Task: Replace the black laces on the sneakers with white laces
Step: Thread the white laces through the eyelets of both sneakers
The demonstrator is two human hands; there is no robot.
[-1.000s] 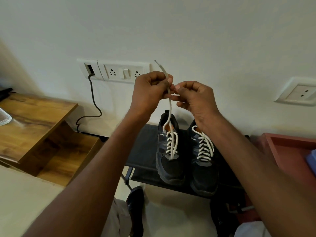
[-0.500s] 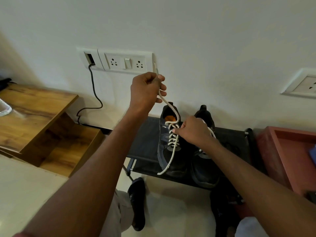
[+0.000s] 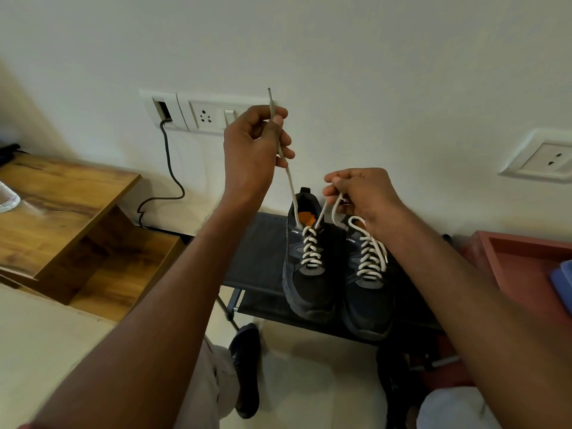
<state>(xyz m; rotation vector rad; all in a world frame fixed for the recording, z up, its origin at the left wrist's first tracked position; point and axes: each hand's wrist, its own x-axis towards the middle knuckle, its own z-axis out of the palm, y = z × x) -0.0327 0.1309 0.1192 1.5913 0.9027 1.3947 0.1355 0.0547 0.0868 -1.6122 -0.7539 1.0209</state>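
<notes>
Sneakers sit side by side on a dark fabric shelf (image 3: 260, 258) against the wall, toes toward the front edge, heels toward the back edge. Left sneaker (image 3: 306, 274) and right sneaker (image 3: 368, 298) are touching or nearly so, both black and both threaded with white laces across the eyelets.

One end of the white lace (image 3: 311, 246) on the left sneaker rises from the top eyelets to the left hand (image 3: 253, 150), which pinches it between thumb and curled fingers; the stiff tip pokes up above the fist. The other end rises a shorter way to the right hand (image 3: 362, 193), which pinches it with curled fingers above the heels of the two sneakers. Both strands look taut.

The lace on the right sneaker (image 3: 371, 252) lies criss-crossed, with a loose loop near its collar.

Left of the shelf stands a wooden worktop (image 3: 62, 205) with a lower step. A black cable (image 3: 168, 168) hangs from a wall socket panel (image 3: 198, 111). A red tray (image 3: 526, 258) sits beyond the shelf's right edge.
</notes>
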